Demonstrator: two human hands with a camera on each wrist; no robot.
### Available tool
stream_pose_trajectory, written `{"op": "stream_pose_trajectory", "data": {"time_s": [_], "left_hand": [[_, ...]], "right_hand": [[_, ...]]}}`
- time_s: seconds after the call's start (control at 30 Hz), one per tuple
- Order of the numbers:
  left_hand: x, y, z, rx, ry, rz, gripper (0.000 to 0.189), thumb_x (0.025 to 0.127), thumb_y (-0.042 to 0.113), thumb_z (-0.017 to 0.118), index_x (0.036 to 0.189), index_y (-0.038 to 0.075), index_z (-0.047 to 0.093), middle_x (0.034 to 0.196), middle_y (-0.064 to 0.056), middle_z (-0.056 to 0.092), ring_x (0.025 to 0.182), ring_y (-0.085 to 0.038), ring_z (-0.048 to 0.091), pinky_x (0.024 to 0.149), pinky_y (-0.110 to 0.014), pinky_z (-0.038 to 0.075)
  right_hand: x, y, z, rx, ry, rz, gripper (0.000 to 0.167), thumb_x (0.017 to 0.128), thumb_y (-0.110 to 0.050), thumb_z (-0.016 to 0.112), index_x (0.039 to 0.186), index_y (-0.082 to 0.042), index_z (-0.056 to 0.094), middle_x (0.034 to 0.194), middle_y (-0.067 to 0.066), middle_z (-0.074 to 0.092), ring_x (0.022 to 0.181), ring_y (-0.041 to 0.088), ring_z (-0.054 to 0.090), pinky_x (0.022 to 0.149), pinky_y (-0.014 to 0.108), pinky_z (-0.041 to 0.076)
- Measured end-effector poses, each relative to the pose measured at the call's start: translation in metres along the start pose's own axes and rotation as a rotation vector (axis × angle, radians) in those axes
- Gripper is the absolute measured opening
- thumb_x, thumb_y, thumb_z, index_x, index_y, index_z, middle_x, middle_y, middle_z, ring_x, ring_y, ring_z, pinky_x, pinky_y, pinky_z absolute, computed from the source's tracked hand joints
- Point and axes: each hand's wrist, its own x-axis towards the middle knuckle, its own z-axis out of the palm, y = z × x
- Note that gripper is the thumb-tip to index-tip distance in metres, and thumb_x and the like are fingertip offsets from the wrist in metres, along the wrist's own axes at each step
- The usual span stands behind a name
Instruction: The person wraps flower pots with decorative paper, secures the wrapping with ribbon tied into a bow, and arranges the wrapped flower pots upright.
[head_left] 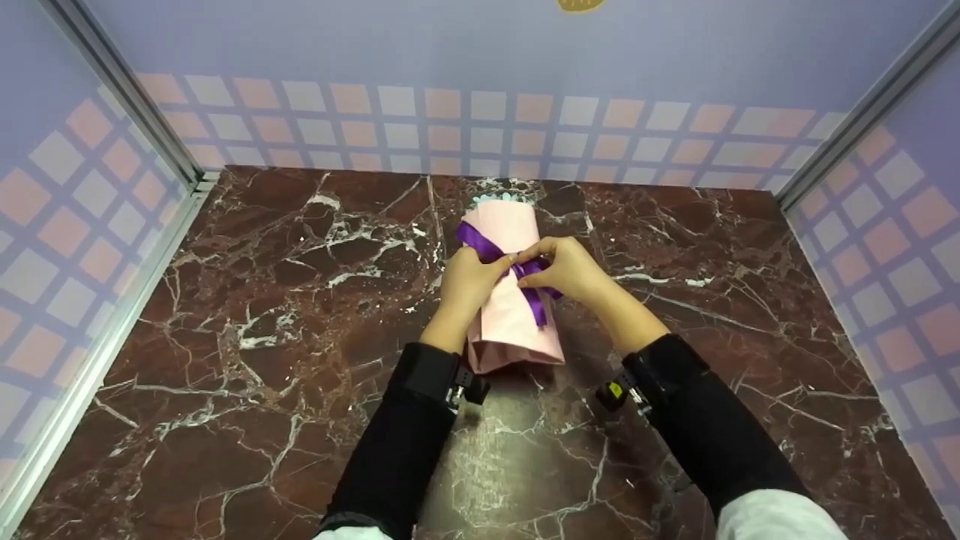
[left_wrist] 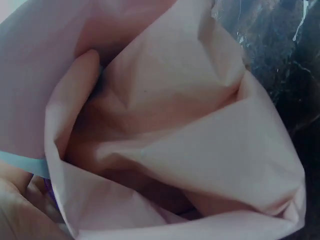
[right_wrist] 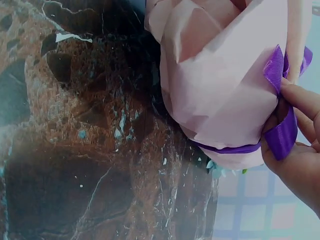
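A bouquet wrapped in pink paper (head_left: 517, 322) lies on the marbled surface, with pale blue flowers (head_left: 504, 199) showing at its far end. Tied around its middle is a purple ribbon (head_left: 537, 306), one tail trailing toward the open lower end. My left hand (head_left: 466, 281) pinches the ribbon by the knot, thumb pointing right. On the other side, my right hand (head_left: 566, 270) holds a ribbon loop between thumb and fingers; the right wrist view shows that satin loop (right_wrist: 282, 137) close up. The left wrist view looks into the folded paper end (left_wrist: 225, 150), with part of my left hand (left_wrist: 20, 215) at its edge.
The dark red marbled tabletop (head_left: 285, 360) spreads around the bouquet. Checkered lilac panels (head_left: 397, 127) stand at the back and both sides, with a metal rail (head_left: 112, 352) along the left edge. Small cameras (head_left: 613, 391) are strapped to both wrists.
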Motion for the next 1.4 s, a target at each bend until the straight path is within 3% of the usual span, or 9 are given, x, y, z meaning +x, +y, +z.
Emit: {"op": "stream_pose_trajectory", "data": {"time_s": [0.27, 0.57, 0.8, 0.87, 0.93, 1.1, 1.2, 1.3, 1.4], "left_hand": [[0.005, 0.0, 0.007, -0.02, 0.01, 0.049, 0.033, 0.09, 0.033, 0.069, 0.07, 0.009, 0.058, 0.072, -0.005, 0.059, 0.066, -0.02, 0.052, 0.061, -0.031, 0.043], [0.006, -0.001, 0.002, -0.068, 0.045, 0.061, 0.025, 0.089, 0.026, 0.07, 0.076, 0.004, 0.067, 0.072, -0.006, 0.063, 0.067, -0.021, 0.055, 0.061, -0.031, 0.045], [0.006, -0.004, -0.011, -0.084, -0.014, 0.056, 0.044, 0.089, 0.037, 0.071, 0.061, 0.014, 0.045, 0.059, 0.002, 0.042, 0.056, -0.013, 0.043, 0.051, -0.025, 0.036], [0.005, -0.005, -0.016, -0.093, -0.036, 0.047, 0.045, 0.087, 0.039, 0.073, 0.061, 0.012, 0.047, 0.059, 0.001, 0.044, 0.055, -0.013, 0.043, 0.05, -0.025, 0.037], [0.004, -0.007, -0.021, -0.086, -0.063, 0.051, 0.041, 0.084, 0.036, 0.076, 0.063, 0.007, 0.058, 0.062, 0.0, 0.054, 0.059, -0.015, 0.05, 0.054, -0.026, 0.043], [0.0, -0.011, -0.032, -0.102, -0.154, 0.077, 0.026, 0.08, 0.026, 0.081, 0.088, 0.002, 0.077, 0.09, -0.01, 0.072, 0.083, -0.023, 0.063, 0.076, -0.031, 0.053], [-0.004, -0.015, -0.037, -0.221, -0.188, 0.031, 0.026, 0.08, 0.02, 0.081, 0.092, -0.002, 0.075, 0.097, -0.014, 0.071, 0.081, -0.021, 0.063, 0.075, -0.031, 0.054], [-0.009, -0.021, -0.04, -0.368, -0.219, -0.052, 0.026, 0.08, 0.014, 0.081, 0.094, -0.006, 0.073, 0.094, -0.015, 0.069, 0.07, -0.016, 0.062, 0.068, -0.03, 0.058], [-0.014, -0.029, -0.043, -0.452, -0.251, -0.121, 0.024, 0.081, 0.009, 0.079, 0.096, -0.007, 0.072, 0.091, -0.014, 0.069, 0.064, -0.014, 0.063, 0.066, -0.033, 0.059]], "right_hand": [[-0.004, 0.01, -0.001, 0.066, -0.007, 0.031, 0.034, 0.076, -0.004, 0.082, 0.108, -0.001, 0.07, 0.104, 0.011, 0.068, 0.086, 0.018, 0.061, 0.068, 0.024, 0.053], [-0.002, 0.002, 0.006, -0.01, 0.034, -0.051, 0.034, 0.074, -0.003, 0.083, 0.106, 0.001, 0.07, 0.106, 0.012, 0.062, 0.099, 0.023, 0.058, 0.091, 0.032, 0.047], [-0.003, 0.001, 0.003, -0.054, 0.05, -0.037, 0.035, 0.073, -0.009, 0.085, 0.105, -0.002, 0.072, 0.107, 0.011, 0.063, 0.101, 0.024, 0.058, 0.093, 0.034, 0.047], [-0.004, 0.001, 0.001, -0.019, 0.034, -0.007, 0.036, 0.074, -0.009, 0.085, 0.107, -0.001, 0.072, 0.108, 0.012, 0.065, 0.1, 0.024, 0.06, 0.09, 0.032, 0.05], [-0.006, 0.002, -0.002, 0.023, 0.022, 0.022, 0.036, 0.075, -0.008, 0.084, 0.108, -0.001, 0.071, 0.106, 0.013, 0.068, 0.095, 0.023, 0.063, 0.082, 0.031, 0.053], [-0.01, 0.003, -0.011, 0.148, 0.031, 0.072, 0.034, 0.077, -0.001, 0.08, 0.109, 0.003, 0.07, 0.1, 0.017, 0.07, 0.085, 0.02, 0.065, 0.07, 0.027, 0.057], [-0.014, 0.007, -0.014, 0.264, 0.056, 0.113, 0.034, 0.077, 0.005, 0.077, 0.11, 0.008, 0.068, 0.099, 0.02, 0.068, 0.081, 0.018, 0.066, 0.072, 0.029, 0.058], [-0.02, 0.012, -0.016, 0.403, 0.084, 0.157, 0.032, 0.079, 0.009, 0.073, 0.11, 0.015, 0.063, 0.093, 0.021, 0.067, 0.074, 0.019, 0.069, 0.073, 0.033, 0.059], [-0.024, 0.02, -0.017, 0.476, 0.116, 0.177, 0.028, 0.083, 0.009, 0.071, 0.106, 0.019, 0.061, 0.083, 0.017, 0.069, 0.067, 0.018, 0.07, 0.068, 0.03, 0.059]]}}
